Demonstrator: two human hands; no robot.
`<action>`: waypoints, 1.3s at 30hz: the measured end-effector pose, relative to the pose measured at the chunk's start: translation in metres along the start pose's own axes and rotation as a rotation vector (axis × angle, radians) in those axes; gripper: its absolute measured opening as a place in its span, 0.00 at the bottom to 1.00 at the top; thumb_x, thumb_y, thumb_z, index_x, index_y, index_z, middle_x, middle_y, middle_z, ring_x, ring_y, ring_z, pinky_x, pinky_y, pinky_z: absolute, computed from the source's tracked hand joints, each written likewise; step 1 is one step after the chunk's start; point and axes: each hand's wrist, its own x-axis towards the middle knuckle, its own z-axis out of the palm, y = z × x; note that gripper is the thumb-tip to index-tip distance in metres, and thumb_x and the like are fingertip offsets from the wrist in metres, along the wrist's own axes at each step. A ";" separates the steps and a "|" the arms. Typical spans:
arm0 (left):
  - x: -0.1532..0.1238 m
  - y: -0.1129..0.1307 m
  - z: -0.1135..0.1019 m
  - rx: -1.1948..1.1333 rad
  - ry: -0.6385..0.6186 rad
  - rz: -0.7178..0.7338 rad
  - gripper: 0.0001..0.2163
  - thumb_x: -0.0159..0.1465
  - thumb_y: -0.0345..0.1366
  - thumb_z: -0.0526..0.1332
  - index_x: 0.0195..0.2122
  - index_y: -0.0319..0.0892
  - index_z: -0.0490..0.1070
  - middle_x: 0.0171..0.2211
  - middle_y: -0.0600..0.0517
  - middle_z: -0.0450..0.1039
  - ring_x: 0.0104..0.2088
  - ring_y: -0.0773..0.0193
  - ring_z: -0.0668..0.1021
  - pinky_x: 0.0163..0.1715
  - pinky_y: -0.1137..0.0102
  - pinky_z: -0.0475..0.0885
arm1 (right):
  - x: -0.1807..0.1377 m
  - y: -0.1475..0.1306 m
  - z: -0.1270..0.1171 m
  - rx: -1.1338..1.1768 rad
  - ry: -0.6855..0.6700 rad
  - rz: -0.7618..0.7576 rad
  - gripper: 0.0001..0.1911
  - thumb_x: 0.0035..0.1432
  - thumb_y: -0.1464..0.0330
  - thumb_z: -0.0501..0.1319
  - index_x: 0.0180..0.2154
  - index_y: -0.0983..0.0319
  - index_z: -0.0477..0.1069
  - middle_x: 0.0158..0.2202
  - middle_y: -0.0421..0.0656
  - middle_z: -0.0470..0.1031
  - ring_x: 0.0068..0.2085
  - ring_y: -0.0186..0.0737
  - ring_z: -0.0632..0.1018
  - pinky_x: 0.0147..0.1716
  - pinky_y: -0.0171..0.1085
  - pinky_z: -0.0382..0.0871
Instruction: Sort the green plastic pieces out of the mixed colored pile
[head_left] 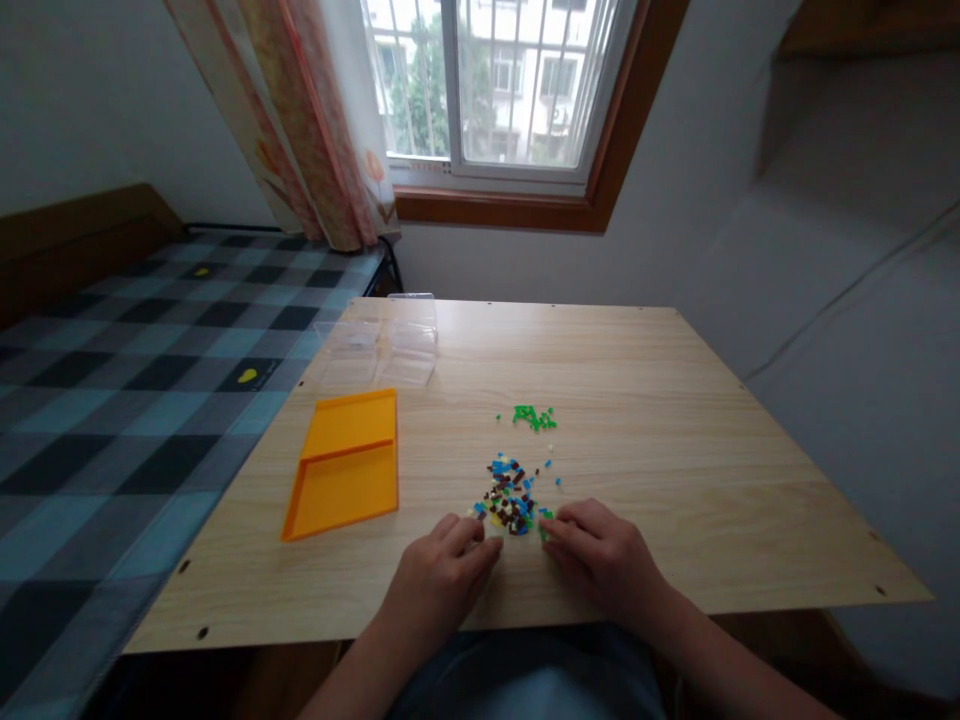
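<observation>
A small heap of mixed beads [509, 497], blue, brown, white and green, lies on the wooden table [675, 470] near its front edge. A separate cluster of green beads [535, 417] sits a little farther back. My left hand [442, 580] rests on the table just left of the heap, fingers curled with the tips at the heap's near edge. My right hand [600, 555] lies just right of it, fingers pressed together, its fingertips touching green beads at the heap's lower right. What the fingers pinch is too small to make out.
An orange two-compartment tray [345, 465] lies left of the beads. A clear plastic box [379, 350] stands behind it near the far left edge. A bed with a checked cover [135, 390] adjoins the table's left side; a window and curtain are behind.
</observation>
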 end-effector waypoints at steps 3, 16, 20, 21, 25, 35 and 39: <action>-0.003 0.000 -0.001 -0.026 -0.017 0.013 0.05 0.67 0.28 0.64 0.40 0.45 0.74 0.35 0.52 0.76 0.35 0.60 0.76 0.31 0.70 0.72 | -0.005 0.007 -0.003 0.038 0.028 0.075 0.06 0.68 0.70 0.60 0.43 0.61 0.77 0.38 0.46 0.78 0.38 0.41 0.78 0.37 0.38 0.74; -0.001 0.001 -0.003 -0.016 -0.094 0.005 0.04 0.67 0.28 0.64 0.40 0.45 0.75 0.36 0.53 0.78 0.36 0.60 0.77 0.33 0.70 0.72 | 0.001 0.000 0.002 0.001 -0.057 -0.015 0.06 0.68 0.69 0.61 0.43 0.60 0.77 0.40 0.46 0.79 0.39 0.43 0.77 0.38 0.39 0.73; -0.008 -0.002 -0.011 0.005 -0.126 -0.016 0.06 0.66 0.26 0.65 0.39 0.45 0.75 0.35 0.53 0.78 0.36 0.60 0.78 0.33 0.70 0.72 | 0.000 -0.004 -0.003 0.008 -0.039 -0.015 0.08 0.70 0.69 0.59 0.40 0.60 0.77 0.37 0.45 0.79 0.37 0.42 0.77 0.36 0.39 0.72; -0.010 -0.003 -0.014 0.011 -0.133 -0.028 0.06 0.65 0.25 0.65 0.39 0.45 0.75 0.35 0.53 0.78 0.36 0.60 0.78 0.33 0.70 0.72 | -0.001 -0.004 -0.005 0.004 -0.037 -0.011 0.09 0.70 0.70 0.58 0.40 0.60 0.77 0.37 0.45 0.79 0.37 0.42 0.77 0.35 0.39 0.72; -0.011 -0.007 -0.030 0.064 -0.273 -0.189 0.07 0.66 0.25 0.63 0.38 0.44 0.77 0.37 0.52 0.79 0.38 0.58 0.79 0.36 0.67 0.73 | -0.014 0.006 -0.017 -0.049 -0.043 0.038 0.10 0.70 0.70 0.56 0.41 0.61 0.77 0.37 0.46 0.79 0.37 0.42 0.78 0.36 0.39 0.72; 0.054 -0.031 -0.038 0.147 -0.384 -0.477 0.09 0.67 0.26 0.59 0.32 0.41 0.78 0.35 0.45 0.78 0.40 0.53 0.80 0.40 0.62 0.73 | 0.005 0.095 -0.035 -0.155 -0.079 0.085 0.12 0.70 0.66 0.57 0.41 0.60 0.81 0.39 0.47 0.80 0.40 0.44 0.80 0.41 0.41 0.75; 0.096 -0.050 -0.017 0.121 -0.365 -0.538 0.08 0.70 0.32 0.61 0.35 0.39 0.77 0.36 0.47 0.78 0.40 0.56 0.80 0.44 0.59 0.75 | 0.048 0.119 -0.011 -0.132 -0.042 0.065 0.12 0.69 0.67 0.58 0.42 0.59 0.82 0.42 0.48 0.81 0.42 0.46 0.80 0.42 0.42 0.76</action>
